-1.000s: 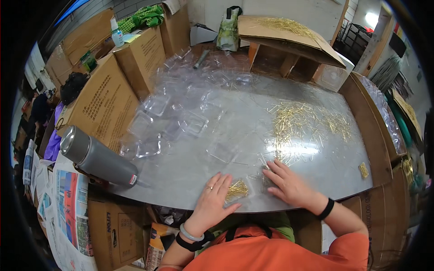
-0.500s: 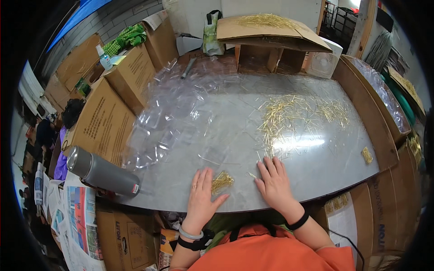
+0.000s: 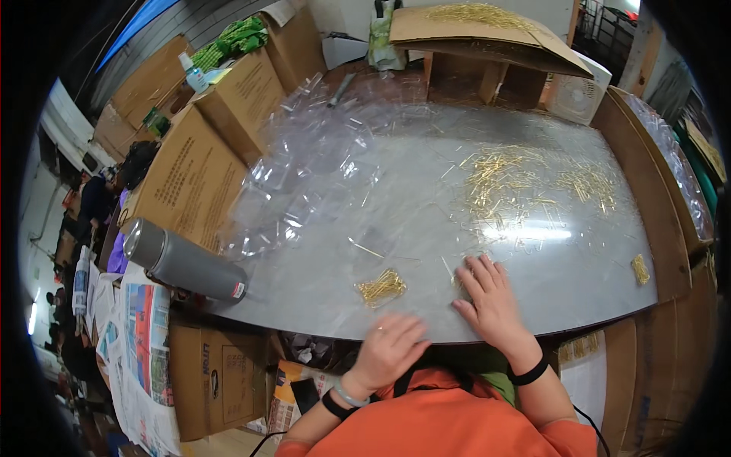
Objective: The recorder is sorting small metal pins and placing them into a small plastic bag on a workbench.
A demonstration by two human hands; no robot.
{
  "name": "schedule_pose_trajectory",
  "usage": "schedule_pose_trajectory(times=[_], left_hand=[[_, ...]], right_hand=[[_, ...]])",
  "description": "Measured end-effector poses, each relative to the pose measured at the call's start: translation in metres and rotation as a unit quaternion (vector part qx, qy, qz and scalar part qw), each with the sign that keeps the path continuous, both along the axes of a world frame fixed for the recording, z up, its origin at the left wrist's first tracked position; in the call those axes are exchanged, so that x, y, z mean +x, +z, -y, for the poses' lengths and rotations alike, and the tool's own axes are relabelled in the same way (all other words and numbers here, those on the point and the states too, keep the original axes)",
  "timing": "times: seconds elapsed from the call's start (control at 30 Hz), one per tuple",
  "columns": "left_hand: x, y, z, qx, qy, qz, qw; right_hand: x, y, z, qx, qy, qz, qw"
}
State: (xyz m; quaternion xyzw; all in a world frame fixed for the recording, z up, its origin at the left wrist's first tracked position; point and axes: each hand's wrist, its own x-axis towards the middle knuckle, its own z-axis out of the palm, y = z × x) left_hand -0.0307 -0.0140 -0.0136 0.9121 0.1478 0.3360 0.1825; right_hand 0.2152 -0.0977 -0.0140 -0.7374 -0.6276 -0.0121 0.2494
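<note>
My left hand (image 3: 390,346) is over the table's near edge, slightly blurred, fingers loosely stretched to the right with nothing seen in them. Just beyond it lies a small heap of gold wire pieces (image 3: 381,288). My right hand (image 3: 491,298) rests palm down on the grey tabletop (image 3: 426,228), fingers spread. By its index finger and thumb lie one or two thin gold wires, partly hidden. Farther off is a large loose pile of the same thin gold wire pieces (image 3: 499,179), with a smaller pile (image 3: 590,185) to its right.
Clear plastic cases (image 3: 304,160) cover the left of the table. A grey flask (image 3: 186,263) leans at the near left beside cardboard boxes (image 3: 194,171). A small gold bundle (image 3: 640,270) lies by the right cardboard wall (image 3: 647,190). A cardboard shelf (image 3: 487,46) stands at the back.
My left hand has drawn back from beside the small gold heap to the near edge and turned rightward. My right hand stays on the tabletop, fingers spread. The view has shifted.
</note>
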Motion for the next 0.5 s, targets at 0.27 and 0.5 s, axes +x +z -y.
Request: schedule_pose_trajectory(times=[0.27, 0.5], left_hand=[[0.033, 0.009, -0.005, -0.062, 0.025, -0.057, 0.996], [0.043, 0.009, -0.015, -0.078, 0.010, -0.075, 0.994]], right_hand=[[0.010, 0.012, 0.011, -0.016, 0.060, 0.007, 0.998], [0.007, 0.034, 0.026, 0.022, 0.064, -0.023, 0.997]])
